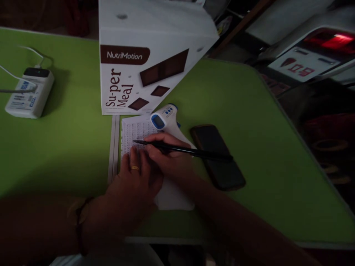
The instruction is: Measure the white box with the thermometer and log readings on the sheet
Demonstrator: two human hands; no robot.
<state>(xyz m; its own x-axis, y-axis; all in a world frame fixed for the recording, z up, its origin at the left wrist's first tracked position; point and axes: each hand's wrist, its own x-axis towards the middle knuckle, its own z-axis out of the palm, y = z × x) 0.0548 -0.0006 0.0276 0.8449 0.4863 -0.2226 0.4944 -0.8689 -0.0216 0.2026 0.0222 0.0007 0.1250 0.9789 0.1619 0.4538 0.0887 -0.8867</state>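
A: What stands at the far left?

B: A white power unit (30,96) with cables, well apart from the writing. Then comes a pale strip (113,147) across the green table (80,147), and the white NutriMotion box (122,85) behind it.

A: And the left hand (135,181)?

B: It lies over the lower part of the written sheet of paper (138,129), just right of that strip. Its fingertips are slightly apart, bent down onto the sheet; I can't tell how hard they press. I'd want them firm enough to stop the paper slipping, and below the line being worked on.

A: The sheet's upper part shows, then?

B: Yes, with dense rows of marks, the pen (180,148) pointing leftward over them. I can't tell whether its tip touches.

A: What's next along?

B: The thermometer (165,116), at the sheet's upper right; better not to nudge it. Below it, the right hand (172,153) has thumb and fingers clamped on the pen, a little behind the tip. A light, steady pinch should suit such small rows, especially in this dim light.

A: Anything under the pen's back end?

B: The dark phone (224,173), so I'd mind that end when shifting.
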